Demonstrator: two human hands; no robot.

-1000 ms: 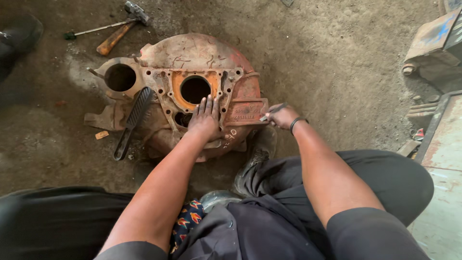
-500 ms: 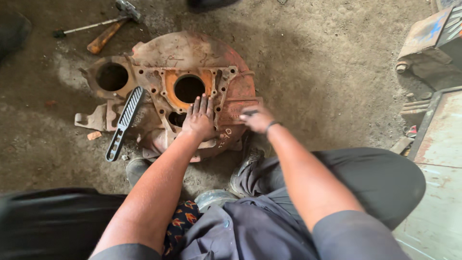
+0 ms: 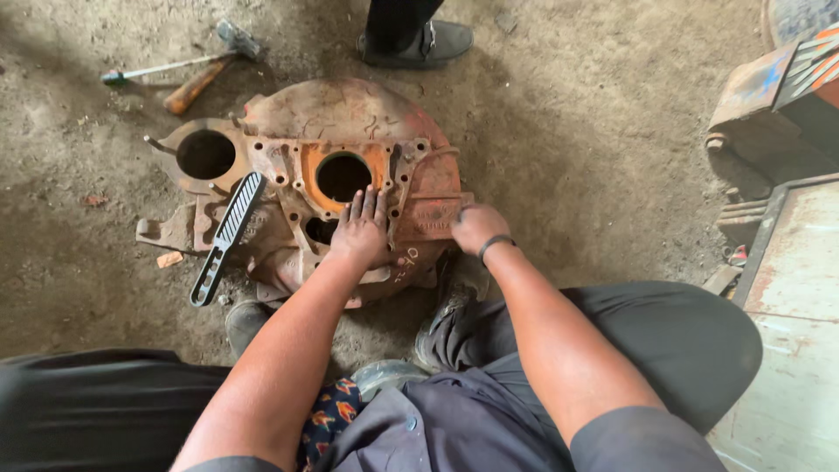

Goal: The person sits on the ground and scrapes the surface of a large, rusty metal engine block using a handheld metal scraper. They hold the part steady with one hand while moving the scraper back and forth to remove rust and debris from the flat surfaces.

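Since before, right hand [image 3: 476,227] has closed on the housing [image 3: 350,114] rim; left hand [image 3: 360,234] stays flat.

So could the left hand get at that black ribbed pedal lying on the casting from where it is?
Probably yes. The left hand lies flat on the rusty casting, and the black pedal lies just to its left, with only open metal between them.

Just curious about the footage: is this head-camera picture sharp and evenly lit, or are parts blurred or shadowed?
Head view: soft daylight, no glare; the rusty housing and both hands are sharp; shadow darkens the left floor; edges bend slightly from the wide lens.
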